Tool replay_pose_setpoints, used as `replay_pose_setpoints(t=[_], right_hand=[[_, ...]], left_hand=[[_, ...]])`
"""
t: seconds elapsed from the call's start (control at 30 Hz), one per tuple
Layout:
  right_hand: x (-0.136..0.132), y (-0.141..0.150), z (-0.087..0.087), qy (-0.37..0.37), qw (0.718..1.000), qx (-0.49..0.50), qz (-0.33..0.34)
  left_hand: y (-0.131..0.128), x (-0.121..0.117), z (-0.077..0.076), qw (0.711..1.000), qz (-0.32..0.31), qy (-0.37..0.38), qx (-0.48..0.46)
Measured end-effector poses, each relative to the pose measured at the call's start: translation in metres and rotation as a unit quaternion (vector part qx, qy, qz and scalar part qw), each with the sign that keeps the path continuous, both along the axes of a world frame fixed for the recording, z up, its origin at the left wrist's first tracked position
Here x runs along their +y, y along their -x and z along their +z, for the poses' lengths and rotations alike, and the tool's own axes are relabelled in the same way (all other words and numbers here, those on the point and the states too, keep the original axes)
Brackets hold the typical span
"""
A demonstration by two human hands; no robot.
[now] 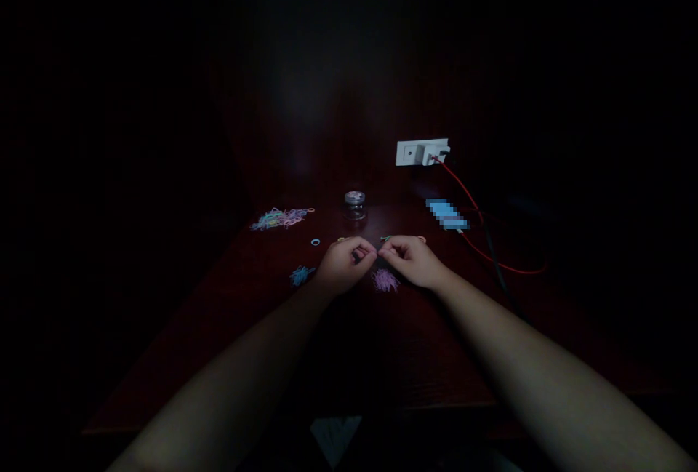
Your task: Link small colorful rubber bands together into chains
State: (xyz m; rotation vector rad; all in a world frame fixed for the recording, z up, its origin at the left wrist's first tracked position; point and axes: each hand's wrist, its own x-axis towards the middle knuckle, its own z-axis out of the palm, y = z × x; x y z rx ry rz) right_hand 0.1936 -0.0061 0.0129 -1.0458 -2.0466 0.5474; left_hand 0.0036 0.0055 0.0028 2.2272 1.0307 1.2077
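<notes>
My left hand (347, 262) and my right hand (413, 260) meet above the dark red table, thumbs and fingertips pinched close together. Whatever lies between the fingertips is too small and dim to make out. Just below the right fingertips is a small pile of purple elastic bands (386, 281). A blue pile of bands (301, 276) rests left of my left wrist, with a single blue band (315, 242) farther back. Partly hidden behind my hands are a yellow band (342, 239), a green band (385, 238) and an orange band (422, 239).
A larger mixed heap of pastel bands (281, 218) lies at the back left. Behind my hands stands a clear jar (355, 209) with a lid. A phone-like blurred object (447, 214) with a red cable (512, 266) lies right, below a wall socket (408, 153) holding a charger.
</notes>
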Motion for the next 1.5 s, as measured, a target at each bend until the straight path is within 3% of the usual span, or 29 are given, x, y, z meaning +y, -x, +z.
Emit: replay_pose_setpoints(t=[0.7, 1.13, 1.33, 1.5], right_hand=[[-0.004, 0.0028, 0.0055, -0.015, 0.999, 0.034, -0.022], [-0.0013, 0.0015, 0.0028, -0.012, 0.999, 0.051, -0.007], [-0.0016, 0.0029, 0.0005, 0.035, 0.996, 0.073, 0.033], [-0.0024, 0.0032, 0.0014, 0.017, 0.998, 0.057, 0.022]], left_hand=[[0.0004, -0.0042, 0.0036, 0.999, -0.028, 0.026, 0.017], [0.0, 0.0001, 0.0002, 1.0, -0.017, 0.015, 0.009], [-0.0001, -0.0007, 0.0002, 1.0, -0.017, 0.006, 0.014], [-0.0001, 0.0004, -0.0004, 1.0, -0.021, 0.0, 0.016]])
